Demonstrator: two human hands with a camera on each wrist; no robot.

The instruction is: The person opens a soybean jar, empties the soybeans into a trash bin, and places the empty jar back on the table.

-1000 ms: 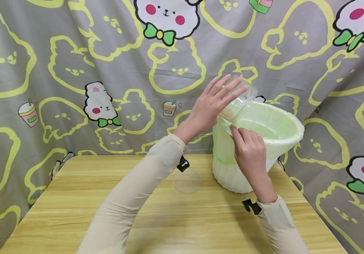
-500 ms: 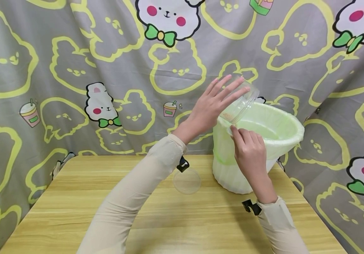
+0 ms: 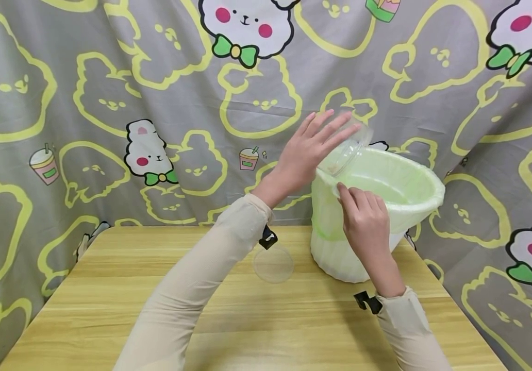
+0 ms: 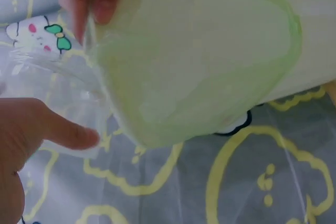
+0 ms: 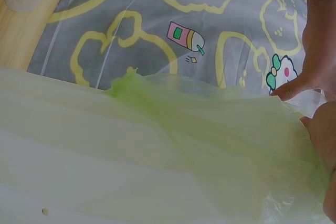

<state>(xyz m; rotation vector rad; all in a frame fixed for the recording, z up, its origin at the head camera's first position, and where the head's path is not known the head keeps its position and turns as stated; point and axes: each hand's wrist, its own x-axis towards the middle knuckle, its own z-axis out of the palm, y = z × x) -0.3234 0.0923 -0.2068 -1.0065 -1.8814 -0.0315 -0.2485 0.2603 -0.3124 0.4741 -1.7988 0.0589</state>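
In the head view my left hand [image 3: 299, 154] grips a clear plastic tub [image 3: 361, 135], thumb on the near side and fingers over the top. The tub is tipped on its side, its mouth toward the opening of a white bin [image 3: 337, 260] lined with a pale green bag [image 3: 414, 178]. A few tan bits [image 3: 333, 168] show low inside the tub. My right hand [image 3: 367, 216] pinches the bagged rim on its near left side. In the left wrist view the left thumb [image 4: 79, 136] presses against the tub wall.
A round clear lid [image 3: 272, 264] lies flat on the wooden table [image 3: 122, 299], left of the bin. Behind the table hangs a grey patterned curtain [image 3: 192, 113]. The bin stands near the table's right back corner.
The left hand and tub shift slightly right, then back left. Fewer tan bits show in the tub now. My right hand stays in place on the rim.
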